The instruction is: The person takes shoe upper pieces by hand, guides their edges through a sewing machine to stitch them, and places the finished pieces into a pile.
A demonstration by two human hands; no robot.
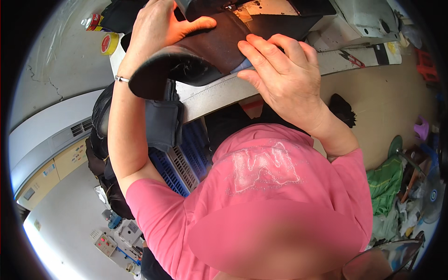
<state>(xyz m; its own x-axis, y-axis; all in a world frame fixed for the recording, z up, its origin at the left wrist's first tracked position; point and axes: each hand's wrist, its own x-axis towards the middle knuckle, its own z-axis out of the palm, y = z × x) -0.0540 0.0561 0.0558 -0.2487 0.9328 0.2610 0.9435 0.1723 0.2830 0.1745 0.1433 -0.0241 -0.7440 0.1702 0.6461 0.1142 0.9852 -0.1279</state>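
Note:
A dark brown leather-like piece (217, 42) lies under the dark head of what looks like a sewing machine (196, 7), at the top of the view. Its near part curls up and hangs over the table edge, showing a black side. My left hand (158, 25) rests on the piece's left part, thumb stretched out flat across it; the other fingertips are cut off by the upper edge. At the piece's right edge, my right hand (284, 63) lays its outstretched fingertips, with the thumb apart below them.
The white worktable (205, 100) has a ruler strip along its near edge. Red-handled snips (352, 59) lie on its right, a yellow tape roll (109, 43) and a spray can (92, 22) at left. Below are dark stacked pieces (163, 123) and blue and white crates (182, 163).

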